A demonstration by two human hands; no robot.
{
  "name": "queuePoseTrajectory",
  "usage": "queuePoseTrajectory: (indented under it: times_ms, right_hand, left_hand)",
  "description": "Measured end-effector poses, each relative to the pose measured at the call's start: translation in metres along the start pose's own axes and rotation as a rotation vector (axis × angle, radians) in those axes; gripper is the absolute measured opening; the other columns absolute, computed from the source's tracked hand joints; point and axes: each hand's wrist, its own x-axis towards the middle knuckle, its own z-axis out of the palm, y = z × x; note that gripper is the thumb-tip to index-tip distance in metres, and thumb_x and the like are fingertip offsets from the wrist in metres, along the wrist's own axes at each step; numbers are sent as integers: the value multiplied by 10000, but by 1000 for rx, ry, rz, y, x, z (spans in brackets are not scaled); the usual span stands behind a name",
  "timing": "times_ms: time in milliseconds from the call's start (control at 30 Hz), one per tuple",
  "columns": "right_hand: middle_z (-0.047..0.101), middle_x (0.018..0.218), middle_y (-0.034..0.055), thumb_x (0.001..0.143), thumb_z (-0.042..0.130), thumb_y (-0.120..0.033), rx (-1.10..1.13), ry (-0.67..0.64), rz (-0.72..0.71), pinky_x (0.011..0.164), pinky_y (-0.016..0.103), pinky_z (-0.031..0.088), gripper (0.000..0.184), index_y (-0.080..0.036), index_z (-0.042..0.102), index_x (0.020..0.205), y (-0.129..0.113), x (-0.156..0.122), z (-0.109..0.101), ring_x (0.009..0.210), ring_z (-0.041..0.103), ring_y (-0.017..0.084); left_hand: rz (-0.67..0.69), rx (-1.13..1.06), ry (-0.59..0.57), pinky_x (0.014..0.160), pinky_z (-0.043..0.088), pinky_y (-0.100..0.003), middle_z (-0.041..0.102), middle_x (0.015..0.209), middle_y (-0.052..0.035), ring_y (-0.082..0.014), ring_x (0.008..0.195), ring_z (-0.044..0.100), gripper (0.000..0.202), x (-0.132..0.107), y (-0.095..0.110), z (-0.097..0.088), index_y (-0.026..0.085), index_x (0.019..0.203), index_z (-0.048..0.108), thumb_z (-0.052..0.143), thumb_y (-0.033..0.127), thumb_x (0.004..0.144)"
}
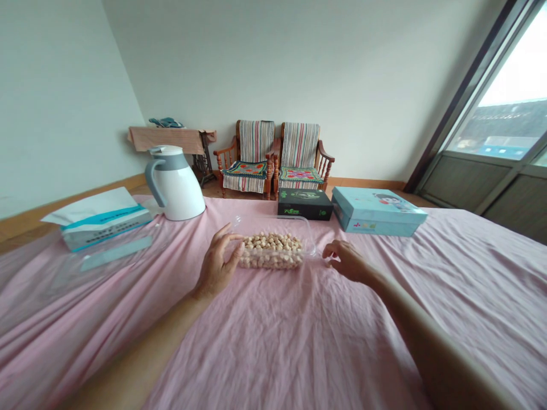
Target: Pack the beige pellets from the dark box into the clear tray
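Observation:
A clear plastic box (308, 236) filled with small, pale tan, nut-like pieces (271, 246) sits on the pink cloth in front of me. My left hand (217, 259) is at the box's left side, fingers apart, with the thumb against the near corner and the fingertips along the left rim. It does not wrap round the box. Just off the right side of the box is my right hand (345, 260), its fingers loosely bent and a gap between them and the thumb. I see nothing held in it.
Pink cloth (273, 341) covers the table, wrinkled at left. Behind the box stand a black box (305, 205) and a light blue box (378, 212). To the left are a white jug (182, 191) and a tissue pack (105, 219). Two wooden chairs (256, 154) stand beyond.

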Motion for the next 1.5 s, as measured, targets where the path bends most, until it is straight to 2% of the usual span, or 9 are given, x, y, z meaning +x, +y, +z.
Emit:
queuePoseTrajectory:
  times_ms: [267,467,600,767,933,1067,1200,1367,1500]
  right_hand:
    - [679,794,53,693,486,-36,-38,-177,-63,767,280,413,232,-180,658,750,-17,-3,-7,780,600,171]
    - [632,758,54,661,480,-9,-44,-45,-21,685,269,408,211,-169,605,721,-10,-3,-5,706,571,155]
    - [630,787,45,711,538,-125,337,210,39,624,268,449,88,-177,581,767,-26,4,-20,642,577,136]
    - [676,1004,77,815,553,-319,889,252,-97,768,329,511,285,-200,584,1071,-57,6,-37,925,659,197]
    - [647,756,48,777,496,-196,389,171,116,599,275,454,101,-172,594,782,-33,3,-21,635,618,152]
    - [645,797,81,683,531,-68,-40,-41,108,659,273,415,130,-158,599,750,-8,-5,-4,734,589,176]
    - [627,718,71,632,472,18,-137,-141,125,650,270,389,200,-159,565,640,-3,-5,-4,713,564,171]
    - [633,756,43,713,566,-153,380,105,66,581,267,431,66,-169,599,768,-26,2,-27,654,586,152]
    - [658,889,63,793,596,-395,792,306,12,593,276,495,297,-177,599,995,-44,6,-33,737,651,170]
  left_hand:
    - [-11,-2,-4,1093,336,-425,521,1291,-121,-248,1317,402,296,1,1,0,185,1015,595,449,422,916]
    - [-23,-1,-3,1093,336,-429,490,1338,-125,-246,1314,405,292,0,0,0,183,1025,594,452,413,916]
    - [-22,0,-2,1091,341,-431,508,1312,-119,-241,1291,429,279,0,-1,1,188,1023,594,458,405,914]
    - [-33,1,-3,1092,338,-442,498,1327,-117,-242,1283,436,279,0,-1,1,195,1020,595,457,413,913]
    - [-27,-1,-12,1094,337,-429,502,1321,-109,-236,1287,432,275,0,-1,0,200,1028,595,459,409,912]
    - [-31,3,-11,1093,339,-422,499,1321,-112,-240,1283,438,279,0,-2,0,195,1024,598,461,409,910]
    - [-23,2,-6,1087,345,-425,512,1304,-114,-240,1273,446,279,0,-1,1,194,1019,598,458,411,911]
    - [-23,6,-5,1088,345,-427,521,1292,-111,-236,1278,440,281,0,0,0,196,1016,593,448,414,913]
    - [-26,7,2,1089,347,-429,525,1286,-110,-242,1273,447,276,1,0,0,198,1007,595,455,414,908]
